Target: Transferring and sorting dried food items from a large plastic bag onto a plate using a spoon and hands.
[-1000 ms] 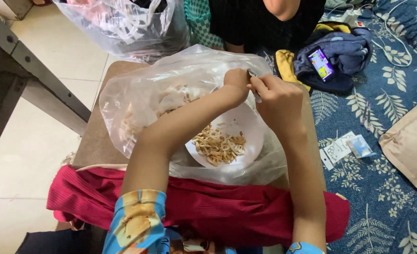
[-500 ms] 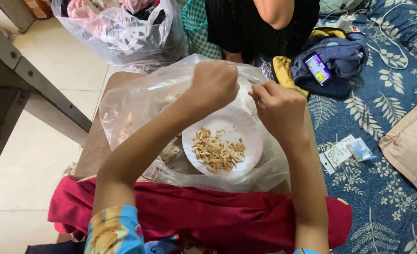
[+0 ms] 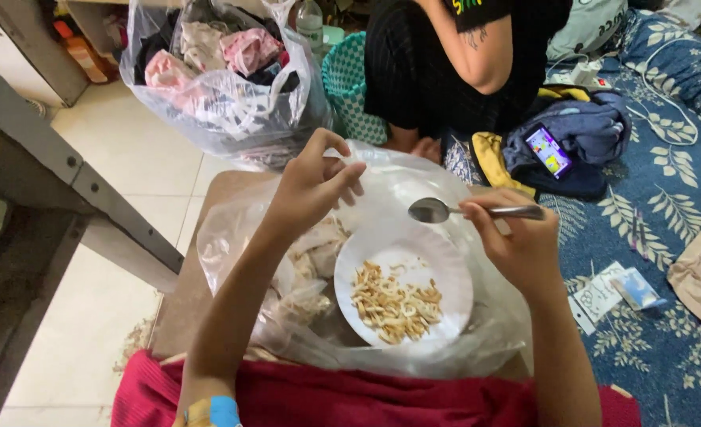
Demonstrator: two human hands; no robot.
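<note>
My right hand [image 3: 518,242] grips the handle of a metal spoon [image 3: 445,210], its empty bowl pointing left above a white plate [image 3: 453,273]. The plate carries a heap of pale fried strips [image 3: 394,302] and rests inside a wide clear plastic bag [image 3: 232,245] on a brown board [image 3: 180,304]. My left hand [image 3: 311,186] is raised over the bag's far rim, fingers curled and pinching the plastic edge. A red cloth [image 3: 382,395] lies along the near side below both forearms.
Another person in a black top [image 3: 453,71] sits opposite. A clear bag stuffed with clothes [image 3: 224,79] and a teal basket [image 3: 350,87] stand at the back. A lit phone [image 3: 548,150] lies on bundled clothes on the blue floral bedsheet [image 3: 666,332]. Small packets [image 3: 615,292] sit right.
My hands, together at the bag's rim a second ago, have parted. The right hand now holds a spoon out level over the plate, and the left has lifted at the bag's edge.
</note>
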